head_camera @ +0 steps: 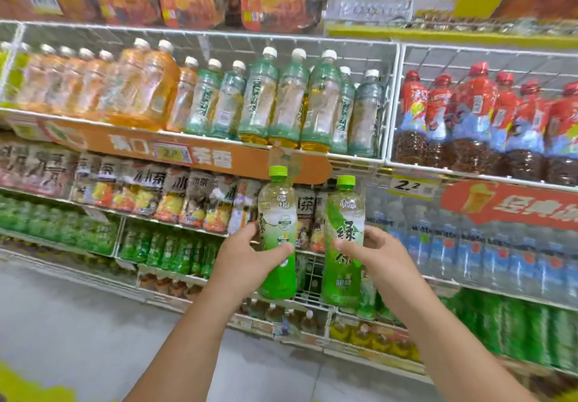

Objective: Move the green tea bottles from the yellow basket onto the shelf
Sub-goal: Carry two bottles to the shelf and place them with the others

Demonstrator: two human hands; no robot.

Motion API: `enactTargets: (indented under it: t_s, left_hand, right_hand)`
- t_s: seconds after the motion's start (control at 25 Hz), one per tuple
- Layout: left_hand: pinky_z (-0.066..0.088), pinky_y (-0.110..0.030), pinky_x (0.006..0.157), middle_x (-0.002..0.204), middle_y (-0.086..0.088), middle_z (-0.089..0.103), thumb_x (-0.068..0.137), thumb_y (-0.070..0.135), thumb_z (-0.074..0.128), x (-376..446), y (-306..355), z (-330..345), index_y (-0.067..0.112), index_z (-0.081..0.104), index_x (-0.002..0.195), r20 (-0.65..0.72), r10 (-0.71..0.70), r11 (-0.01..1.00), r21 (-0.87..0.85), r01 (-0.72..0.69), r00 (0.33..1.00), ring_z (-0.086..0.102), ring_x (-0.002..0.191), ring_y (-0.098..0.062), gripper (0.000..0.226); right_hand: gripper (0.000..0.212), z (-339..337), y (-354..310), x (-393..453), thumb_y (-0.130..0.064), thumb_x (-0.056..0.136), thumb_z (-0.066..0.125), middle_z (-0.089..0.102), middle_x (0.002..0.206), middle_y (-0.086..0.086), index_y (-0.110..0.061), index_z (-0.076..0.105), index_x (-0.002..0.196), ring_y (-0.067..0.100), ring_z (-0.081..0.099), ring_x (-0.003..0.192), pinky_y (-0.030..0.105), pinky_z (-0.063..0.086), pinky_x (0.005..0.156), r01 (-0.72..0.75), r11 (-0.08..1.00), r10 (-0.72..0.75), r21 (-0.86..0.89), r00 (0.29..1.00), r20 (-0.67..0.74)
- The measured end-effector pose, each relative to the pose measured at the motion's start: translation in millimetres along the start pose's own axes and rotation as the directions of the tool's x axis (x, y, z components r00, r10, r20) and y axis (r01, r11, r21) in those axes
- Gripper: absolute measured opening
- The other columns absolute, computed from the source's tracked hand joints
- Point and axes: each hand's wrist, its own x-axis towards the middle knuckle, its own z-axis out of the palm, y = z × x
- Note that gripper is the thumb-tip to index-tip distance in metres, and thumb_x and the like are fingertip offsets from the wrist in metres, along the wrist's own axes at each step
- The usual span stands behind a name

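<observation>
Much of the scene is smeared by motion blur; labels on the shelved stock cannot be read with confidence. The yellow basket is not clearly seen — only blurred yellow patches at the near corners, which cannot be identified. Both forearms are cut off by the near edge of the frame.

Two green tea bottles are held up in front of the shelf (200,139), one per hand, both upright and apart from each other. The left bottle (277,232) is gripped by the left hand (247,261): the thumb is laid across the front of the label, and the fingers are wrapped behind the bottle, largely hidden. The right bottle (343,242) is gripped by the right hand (372,254), with fingers closed on its mid-section from the right side; the fingertips are partly hidden behind the label.

Each bottle is of clear plastic, waisted in shape, with a lime-green screw cap and a green-and-white wrap. The upper part of each appears clear.

On the wire-fronted tier above, three pale-green bottles (289,101) with white caps are counted in the front row; further ones stand behind, number uncertain. Orange bottles (147,89) stand to the left, red-capped bottles (475,120) to the right — counts unreliable owing to blur.
</observation>
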Motion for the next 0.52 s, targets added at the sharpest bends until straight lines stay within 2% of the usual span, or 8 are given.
enactTargets:
  t_s: [0.08, 0.12, 0.2, 0.28, 0.32, 0.4, 0.44, 0.52]
  left_hand:
    - [0.054, -0.048, 0.102, 0.142, 0.008, 0.06, 0.054, 0.076, 0.078, 10.9, -7.3, 6.6, 0.025, 0.055, 0.143, 0.002, -0.021, 0.999, -0.049, 0.021, 1.0, 0.062, 0.125, -0.019, 0.106]
    - [0.056, -0.047, 0.1, 0.138, 0.009, 0.063, 0.054, 0.075, 0.079, 14.1, -11.3, 10.6, 0.026, 0.057, 0.14, -0.004, -0.036, 0.997, -0.069, 0.036, 0.999, 0.064, 0.121, -0.018, 0.101]
    - [0.06, -0.045, 0.093, 0.125, 0.01, 0.071, 0.055, 0.074, 0.08, 24.9, -26.9, 20.0, 0.029, 0.063, 0.13, -0.01, -0.057, 0.994, -0.091, 0.055, 0.998, 0.069, 0.111, -0.015, 0.089]
    - [0.061, -0.044, 0.088, 0.112, 0.013, 0.075, 0.058, 0.065, 0.08, 35.2, -44.9, 29.1, 0.031, 0.068, 0.12, 0.018, -0.086, 0.991, -0.097, 0.088, 0.996, 0.072, 0.103, -0.013, 0.072]
    - [0.062, -0.044, 0.087, 0.108, 0.014, 0.076, 0.058, 0.062, 0.08, 43.5, -57.9, 32.5, 0.032, 0.069, 0.117, 0.029, -0.099, 0.989, -0.105, 0.102, 0.995, 0.073, 0.101, -0.013, 0.067]
    - [0.061, -0.046, 0.088, 0.104, 0.014, 0.077, 0.057, 0.058, 0.081, 61.2, -87.6, 39.2, 0.035, 0.07, 0.112, 0.07, -0.118, 0.984, -0.127, 0.126, 0.991, 0.074, 0.1, -0.013, 0.06]
    - [0.061, -0.046, 0.087, 0.101, 0.015, 0.078, 0.057, 0.056, 0.081, 69.9, -104.2, 42.7, 0.037, 0.071, 0.108, 0.096, -0.12, 0.982, -0.135, 0.132, 0.988, 0.074, 0.098, -0.011, 0.055]
    - [0.061, -0.046, 0.088, 0.1, 0.016, 0.078, 0.06, 0.051, 0.082, 86.5, -138.4, 48.1, 0.038, 0.071, 0.106, 0.144, -0.132, 0.976, -0.151, 0.154, 0.981, 0.074, 0.097, -0.009, 0.049]
  right_hand:
    - [0.036, 0.2, 10.7, 15.5, -0.028, 0.082, 0.083, 0.055, 0.096, -0.032, -0.038, 0.053, 0.099, -0.011, 0.055, 0.086, 0.022, 0.041, 0.087, -0.013, 1.0, 0.013, -0.003, 1.0, -0.001]
    - [0.034, 1.5, 17.8, 21.6, -0.028, 0.081, 0.084, 0.06, 0.1, -0.031, -0.035, 0.056, 0.099, -0.014, 0.058, 0.087, 0.02, 0.042, 0.086, -0.03, 1.0, 0.03, -0.009, 1.0, 0.002]
    - [0.028, 3.4, 39.6, 32.4, -0.025, 0.081, 0.084, 0.07, 0.093, -0.034, -0.036, 0.062, 0.095, -0.024, 0.061, 0.077, 0.008, 0.045, 0.071, -0.049, 0.999, 0.049, -0.012, 0.999, 0.005]
    - [0.03, 7.3, 63.1, 37.6, -0.017, 0.082, 0.083, 0.071, 0.081, -0.037, -0.035, 0.064, 0.095, -0.024, 0.062, 0.075, 0.004, 0.046, 0.062, -0.094, 0.995, 0.094, -0.016, 0.996, -0.008]
    - [0.03, 11.0, 76.6, 42.2, -0.015, 0.081, 0.084, 0.075, 0.087, -0.03, -0.03, 0.068, 0.101, -0.017, 0.067, 0.081, 0.005, 0.048, 0.065, -0.116, 0.993, 0.115, -0.022, 0.993, -0.02]
    - [0.039, 22.4, 109.9, 52.8, -0.013, 0.079, 0.085, 0.079, 0.103, -0.01, -0.019, 0.071, 0.115, 0.004, 0.073, 0.097, 0.017, 0.053, 0.076, -0.181, 0.983, 0.179, -0.029, 0.982, -0.055]
    - [0.042, 28.6, 127.4, 57.1, -0.012, 0.078, 0.085, 0.079, 0.105, -0.006, -0.017, 0.07, 0.117, 0.009, 0.074, 0.1, 0.022, 0.054, 0.08, -0.211, 0.977, 0.209, -0.027, 0.975, -0.071]
    - [0.04, 41.7, 161.7, 66.6, -0.01, 0.079, 0.085, 0.079, 0.105, -0.005, -0.018, 0.071, 0.116, 0.011, 0.074, 0.1, 0.022, 0.053, 0.08, -0.251, 0.968, 0.249, -0.02, 0.964, -0.093]
